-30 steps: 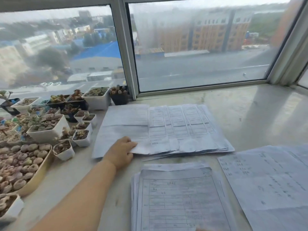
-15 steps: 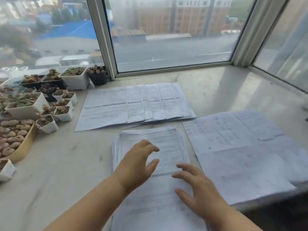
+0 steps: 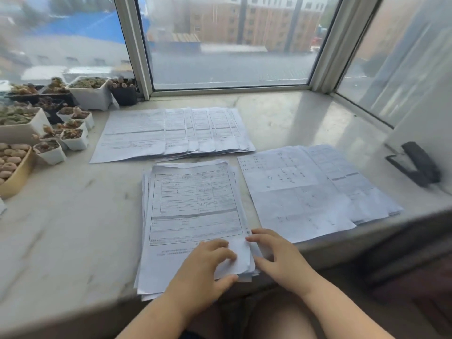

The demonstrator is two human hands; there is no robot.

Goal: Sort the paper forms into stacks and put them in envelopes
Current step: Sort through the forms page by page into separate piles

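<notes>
Both forearms were bare to the frame's edge, without sleeves; the left hand (image 3: pixel 208 263) and right hand (image 3: pixel 278 255) wore no rings, watch or gloves.

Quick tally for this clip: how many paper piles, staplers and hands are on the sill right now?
Paper piles: 3, the fanned back pile, the near stack and the right-side pile.
Black stapler: 1.
Hands: 2, the left hand and the right hand, both at the near stack's corner.
Total: 6.
</notes>
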